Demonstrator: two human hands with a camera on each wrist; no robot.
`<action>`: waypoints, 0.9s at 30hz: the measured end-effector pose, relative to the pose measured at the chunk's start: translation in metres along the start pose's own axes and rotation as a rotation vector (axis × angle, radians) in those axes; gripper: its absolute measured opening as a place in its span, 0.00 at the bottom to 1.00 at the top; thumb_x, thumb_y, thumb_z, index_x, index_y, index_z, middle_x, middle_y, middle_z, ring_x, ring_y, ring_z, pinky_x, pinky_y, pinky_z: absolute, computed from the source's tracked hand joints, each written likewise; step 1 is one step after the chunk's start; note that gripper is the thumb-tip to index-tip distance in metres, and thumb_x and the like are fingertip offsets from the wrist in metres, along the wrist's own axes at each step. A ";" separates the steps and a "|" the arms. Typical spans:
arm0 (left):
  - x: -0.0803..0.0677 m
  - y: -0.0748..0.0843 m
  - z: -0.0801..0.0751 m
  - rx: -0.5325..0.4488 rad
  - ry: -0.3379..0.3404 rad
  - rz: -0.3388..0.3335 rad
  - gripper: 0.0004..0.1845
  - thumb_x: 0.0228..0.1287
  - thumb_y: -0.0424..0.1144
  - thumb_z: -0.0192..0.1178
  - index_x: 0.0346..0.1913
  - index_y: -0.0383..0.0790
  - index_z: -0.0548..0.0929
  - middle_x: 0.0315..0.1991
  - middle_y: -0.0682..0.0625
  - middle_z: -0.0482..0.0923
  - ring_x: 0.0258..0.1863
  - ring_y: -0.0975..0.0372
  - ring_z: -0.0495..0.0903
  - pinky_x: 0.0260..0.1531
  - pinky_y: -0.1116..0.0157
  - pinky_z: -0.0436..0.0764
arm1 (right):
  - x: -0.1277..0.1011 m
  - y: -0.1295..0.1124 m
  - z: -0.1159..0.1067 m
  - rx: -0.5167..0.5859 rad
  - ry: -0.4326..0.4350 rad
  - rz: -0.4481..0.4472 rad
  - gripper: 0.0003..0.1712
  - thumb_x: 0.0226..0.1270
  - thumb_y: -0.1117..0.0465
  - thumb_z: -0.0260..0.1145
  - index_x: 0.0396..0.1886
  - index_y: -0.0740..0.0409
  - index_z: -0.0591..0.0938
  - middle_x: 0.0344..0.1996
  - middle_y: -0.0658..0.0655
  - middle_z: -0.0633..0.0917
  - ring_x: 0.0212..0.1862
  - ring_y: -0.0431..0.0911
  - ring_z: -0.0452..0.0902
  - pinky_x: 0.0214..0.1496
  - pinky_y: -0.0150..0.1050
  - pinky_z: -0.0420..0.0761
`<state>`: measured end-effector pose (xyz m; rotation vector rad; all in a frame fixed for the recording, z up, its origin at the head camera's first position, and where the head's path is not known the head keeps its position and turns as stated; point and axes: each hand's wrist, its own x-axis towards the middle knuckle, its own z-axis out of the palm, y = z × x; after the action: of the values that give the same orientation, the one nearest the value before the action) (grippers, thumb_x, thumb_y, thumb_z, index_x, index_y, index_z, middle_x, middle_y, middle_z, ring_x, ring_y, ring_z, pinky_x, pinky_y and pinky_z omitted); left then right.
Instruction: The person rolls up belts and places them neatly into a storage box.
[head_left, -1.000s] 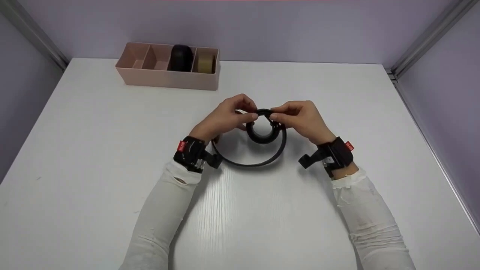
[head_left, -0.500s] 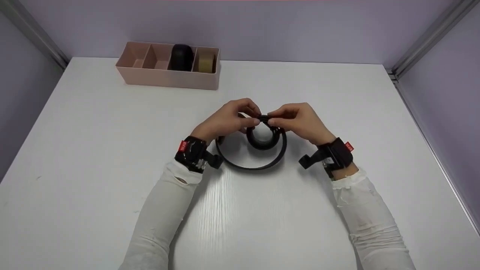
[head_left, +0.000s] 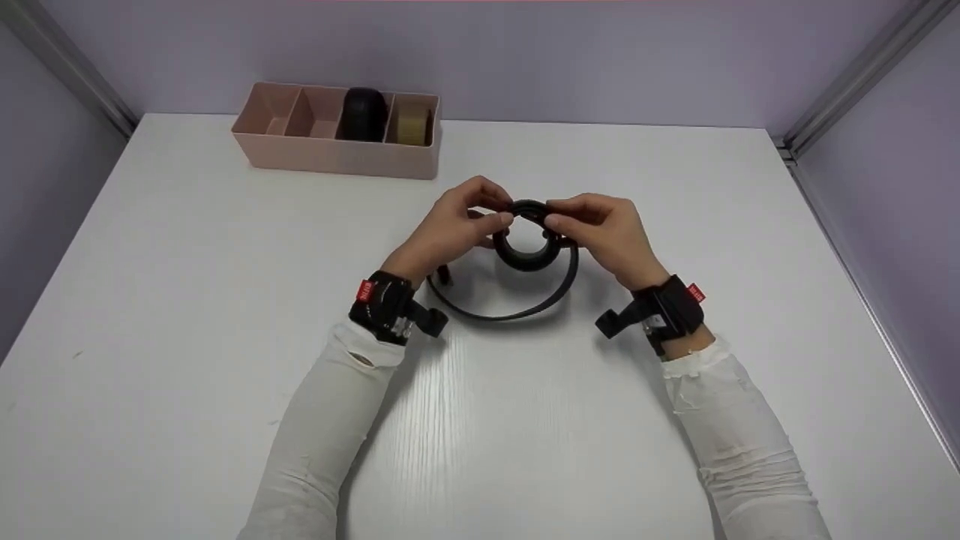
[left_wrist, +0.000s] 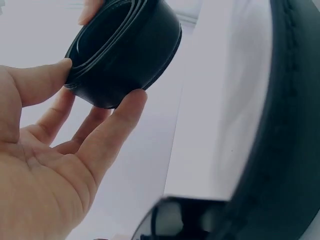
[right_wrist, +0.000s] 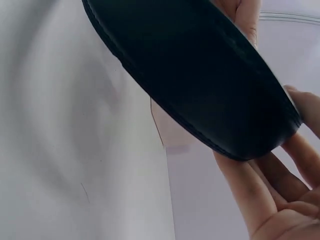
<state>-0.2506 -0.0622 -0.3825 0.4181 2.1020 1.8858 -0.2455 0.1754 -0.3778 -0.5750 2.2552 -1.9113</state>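
Note:
Between my hands is a black belt with stitched edges, part of it wound into a ring-shaped coil [head_left: 528,259]. My left hand [head_left: 457,225] pinches the coil's upper left between thumb and fingers. On the opposite side, my right hand [head_left: 609,229] grips its upper right the same way. In the left wrist view several layers show inside the coil [left_wrist: 125,55]. The loose length of the belt [head_left: 510,318] bows out below in a wide loop. A glossy black end piece [left_wrist: 175,217] shows low in the left wrist view. Close up, the belt's outer face [right_wrist: 195,80] fills much of the right wrist view.
A pink divided box [head_left: 337,156] stands at the back left of the white table [head_left: 187,300]. One compartment holds a rounded black item [head_left: 364,114], the end one a tan roll [head_left: 412,124]. Pale panels rise behind the table and at both sides.
Both hands and the belt coil dip slightly toward the body, then rise away from it, now higher in view than before. The loose loop shifts up with them. Both hands keep their grip.

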 end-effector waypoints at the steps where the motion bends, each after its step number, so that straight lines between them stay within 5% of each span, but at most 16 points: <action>1: 0.000 0.000 0.000 0.005 -0.004 -0.004 0.14 0.66 0.34 0.60 0.52 0.35 0.73 0.51 0.42 0.75 0.47 0.48 0.80 0.41 0.58 0.82 | 0.000 0.000 0.000 -0.002 0.001 0.002 0.17 0.60 0.62 0.70 0.48 0.64 0.83 0.39 0.60 0.86 0.38 0.46 0.83 0.41 0.35 0.82; 6: 0.000 -0.007 -0.003 0.037 -0.046 -0.002 0.13 0.64 0.38 0.62 0.49 0.42 0.75 0.50 0.46 0.76 0.45 0.54 0.81 0.40 0.60 0.82 | 0.000 -0.004 -0.001 -0.036 -0.036 0.020 0.17 0.60 0.61 0.70 0.47 0.66 0.84 0.36 0.60 0.87 0.37 0.46 0.84 0.40 0.37 0.82; 16: -0.001 -0.016 -0.003 0.169 -0.224 -0.046 0.13 0.60 0.43 0.66 0.46 0.47 0.77 0.47 0.49 0.79 0.42 0.57 0.82 0.38 0.59 0.83 | -0.001 -0.006 -0.004 -0.207 -0.261 0.117 0.17 0.60 0.57 0.70 0.48 0.59 0.85 0.38 0.58 0.87 0.36 0.50 0.83 0.39 0.39 0.83; 21: 0.000 -0.016 -0.002 0.170 -0.203 -0.027 0.12 0.61 0.43 0.65 0.45 0.47 0.77 0.46 0.49 0.80 0.41 0.58 0.83 0.38 0.59 0.83 | -0.001 -0.005 -0.004 -0.176 -0.239 0.103 0.18 0.60 0.58 0.70 0.48 0.61 0.84 0.39 0.58 0.87 0.37 0.48 0.84 0.39 0.38 0.83; 27: 0.003 -0.016 -0.002 0.085 -0.109 0.011 0.12 0.63 0.40 0.63 0.47 0.44 0.76 0.47 0.47 0.79 0.42 0.56 0.83 0.38 0.60 0.83 | 0.001 0.001 -0.002 -0.068 -0.105 0.049 0.19 0.61 0.59 0.69 0.50 0.63 0.83 0.40 0.60 0.86 0.39 0.48 0.83 0.40 0.35 0.82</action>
<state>-0.2548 -0.0642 -0.3979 0.5402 2.1172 1.7432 -0.2471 0.1769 -0.3784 -0.6073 2.2540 -1.7458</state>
